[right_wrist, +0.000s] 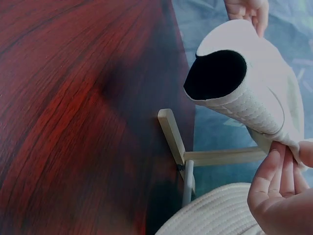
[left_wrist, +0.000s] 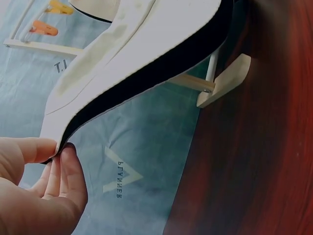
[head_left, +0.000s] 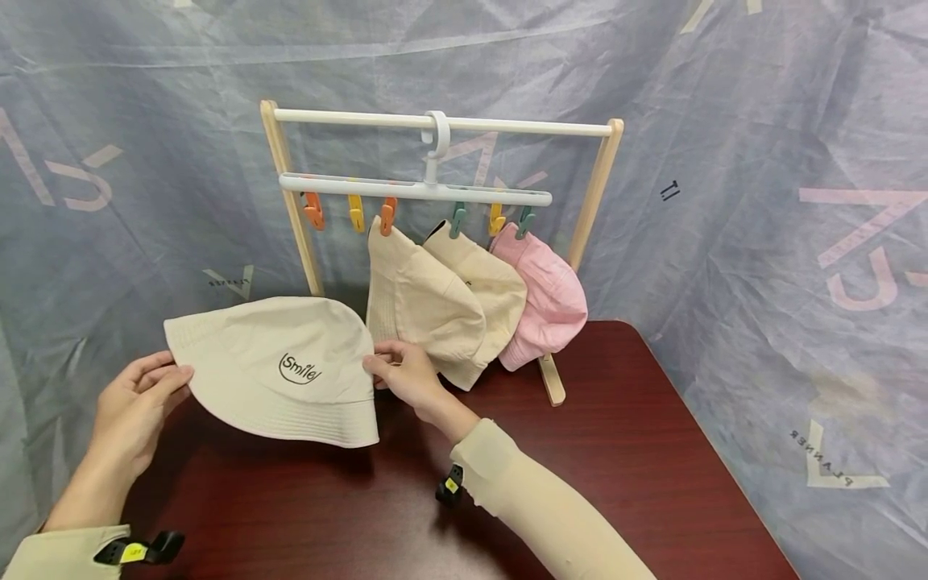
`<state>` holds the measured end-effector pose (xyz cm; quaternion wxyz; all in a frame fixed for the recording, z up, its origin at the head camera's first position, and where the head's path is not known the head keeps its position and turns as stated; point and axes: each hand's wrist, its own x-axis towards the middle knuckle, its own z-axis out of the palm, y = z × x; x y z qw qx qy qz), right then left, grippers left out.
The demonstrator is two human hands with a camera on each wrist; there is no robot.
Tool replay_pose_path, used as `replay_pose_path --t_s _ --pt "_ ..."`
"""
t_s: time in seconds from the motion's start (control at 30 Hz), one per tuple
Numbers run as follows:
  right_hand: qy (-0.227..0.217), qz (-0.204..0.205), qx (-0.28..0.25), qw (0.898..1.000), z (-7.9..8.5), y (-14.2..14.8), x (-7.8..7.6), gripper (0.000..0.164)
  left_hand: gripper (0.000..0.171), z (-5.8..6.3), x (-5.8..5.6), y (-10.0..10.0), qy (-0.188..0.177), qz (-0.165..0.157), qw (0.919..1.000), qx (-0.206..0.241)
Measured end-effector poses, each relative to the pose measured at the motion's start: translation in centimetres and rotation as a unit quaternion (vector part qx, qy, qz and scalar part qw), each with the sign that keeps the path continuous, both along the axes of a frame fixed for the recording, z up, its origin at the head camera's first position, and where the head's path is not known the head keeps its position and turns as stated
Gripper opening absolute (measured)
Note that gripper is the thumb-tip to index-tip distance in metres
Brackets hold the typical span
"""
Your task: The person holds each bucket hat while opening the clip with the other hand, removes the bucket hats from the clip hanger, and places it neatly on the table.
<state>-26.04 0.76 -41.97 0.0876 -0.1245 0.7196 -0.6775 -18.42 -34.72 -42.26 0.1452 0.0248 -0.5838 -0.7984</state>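
Observation:
Between both hands, above the table, hangs an off-white bucket hat (head_left: 246, 362) with "Smile" lettering and a black lining. My left hand (head_left: 141, 403) pinches the brim edge at its left end, thumb against fingers, as the left wrist view also shows. On the other side my right hand (head_left: 409, 379) pinches the hat's fabric near the crown. Just behind the right hand, a cream bucket hat (head_left: 428, 298) hangs from an orange clip (head_left: 388, 216). Farther right are a second cream hat (head_left: 500, 282) on a green clip and a pink hat (head_left: 547, 298) on another green clip.
A white clip hanger (head_left: 362, 187) hangs on the rail (head_left: 348, 118) of a wooden-legged rack. At its left, an orange clip (head_left: 313, 211) and a yellow clip (head_left: 356, 213) hold nothing. The rack stands on a dark red table (head_left: 616, 451) before a grey cloth backdrop (head_left: 725, 201).

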Motion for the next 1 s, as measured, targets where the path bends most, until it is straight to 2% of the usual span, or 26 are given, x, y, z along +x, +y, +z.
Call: replay_pose_path --t_s 0.27,0.57,0.83,1.0 --pt "-0.029 0.026 0.004 0.999 0.1 -0.9 0.3 0.028 0.036 -0.8 0.6 -1.6 -0.017 -0.005 0.9994 -0.03" --pt "-0.034 0.053 0.012 0.998 -0.6 -2.2 0.8 0.027 0.039 -1.8 1.8 -3.4 -0.03 0.0 0.9982 -0.051" --pt "-0.033 0.063 0.011 0.997 -1.3 -4.1 0.9 0.028 0.038 -2.8 2.8 -5.3 -0.038 0.002 0.9961 -0.079" --pt "-0.04 0.059 0.015 0.997 -2.0 -5.3 0.8 0.028 0.039 -3.4 3.0 -6.3 -0.051 0.007 0.9948 -0.088"
